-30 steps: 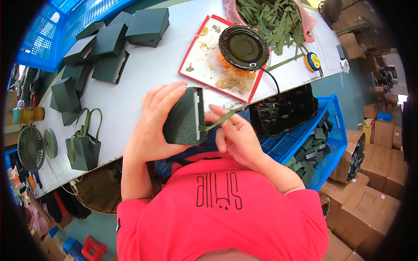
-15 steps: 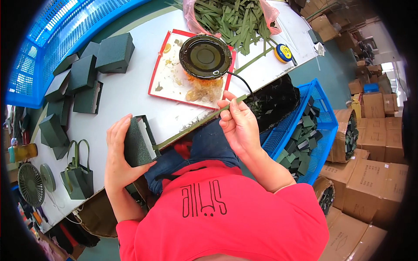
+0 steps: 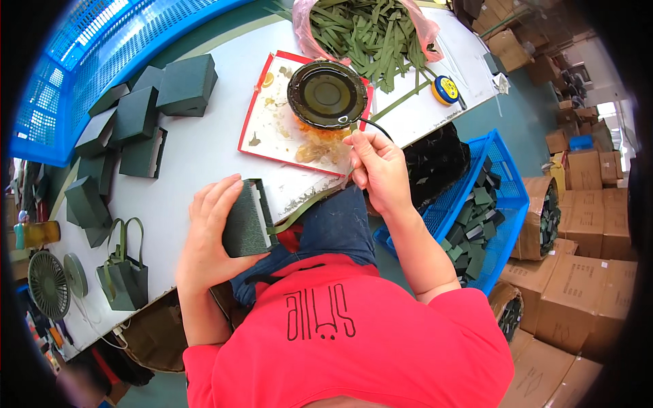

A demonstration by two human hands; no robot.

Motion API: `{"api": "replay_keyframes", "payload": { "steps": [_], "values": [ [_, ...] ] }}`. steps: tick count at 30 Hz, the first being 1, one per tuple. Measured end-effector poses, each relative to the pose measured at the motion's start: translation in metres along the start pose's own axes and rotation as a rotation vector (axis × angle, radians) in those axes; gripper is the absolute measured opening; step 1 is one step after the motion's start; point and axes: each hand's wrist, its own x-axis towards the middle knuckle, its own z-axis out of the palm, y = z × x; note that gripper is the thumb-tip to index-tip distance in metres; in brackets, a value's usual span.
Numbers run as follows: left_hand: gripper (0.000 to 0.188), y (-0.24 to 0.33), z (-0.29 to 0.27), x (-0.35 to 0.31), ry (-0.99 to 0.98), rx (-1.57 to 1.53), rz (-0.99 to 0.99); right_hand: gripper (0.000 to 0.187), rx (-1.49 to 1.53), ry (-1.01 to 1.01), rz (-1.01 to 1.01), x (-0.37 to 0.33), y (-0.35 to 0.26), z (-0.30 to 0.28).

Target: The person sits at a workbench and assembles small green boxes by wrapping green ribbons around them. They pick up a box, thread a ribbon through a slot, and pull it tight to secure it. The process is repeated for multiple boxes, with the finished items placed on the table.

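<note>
- The left hand (image 3: 211,234) is wrapped around a dark green box (image 3: 246,219), fingers curled over its top and side, holding it at the near edge of the white bench (image 3: 204,160), just above the person's lap.
- The right hand (image 3: 377,166) is closed in a pinch on one end of a long green ribbon strip (image 3: 309,202), with the fingertips right at the rim of a round black glue pot (image 3: 328,94).
- The ribbon strip runs slantwise from the pinching fingers down to the box, where its other end meets the box's side.
- The glue pot sits on a red-edged white tray (image 3: 272,122) smeared with amber glue residue; a black cord leads off from the pot toward the right hand.
- Beyond the tray a pink bag (image 3: 306,34) holds a heap of loose green ribbon strips (image 3: 371,34), and a yellow-and-blue tape measure (image 3: 445,88) lies near it on the bench.
- More dark green boxes (image 3: 146,112) are piled at the left of the bench, and a finished green box with handles (image 3: 126,279) stands near the bench's lower left edge.
- A blue crate (image 3: 490,204) with green pieces stands to the person's right, with cardboard cartons (image 3: 585,285) past it on the floor.
</note>
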Motion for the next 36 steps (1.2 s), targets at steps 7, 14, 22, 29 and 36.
{"api": "replay_keyframes", "payload": {
  "steps": [7, 14, 22, 29, 36],
  "values": [
    [0.107, 0.002, 0.003, 0.005, -0.03, 0.035, 0.044, 0.024, -0.04, 0.001, 0.014, 0.014, -0.003, 0.002],
    [0.108, 0.003, 0.001, 0.003, -0.048, 0.046, 0.029, 0.023, -0.046, 0.025, 0.08, 0.021, -0.003, 0.002],
    [0.109, 0.001, 0.001, 0.003, -0.022, 0.017, 0.035, 0.022, 0.079, 0.069, 0.055, 0.005, -0.002, 0.003],
    [0.103, 0.003, -0.001, 0.008, -0.026, -0.245, 0.069, 0.019, -0.218, -0.391, 0.165, -0.039, -0.01, 0.016],
    [0.102, 0.01, 0.002, 0.01, -0.049, -0.33, 0.111, 0.02, -0.275, -0.514, 0.292, -0.039, -0.007, 0.047]
  ]
}}
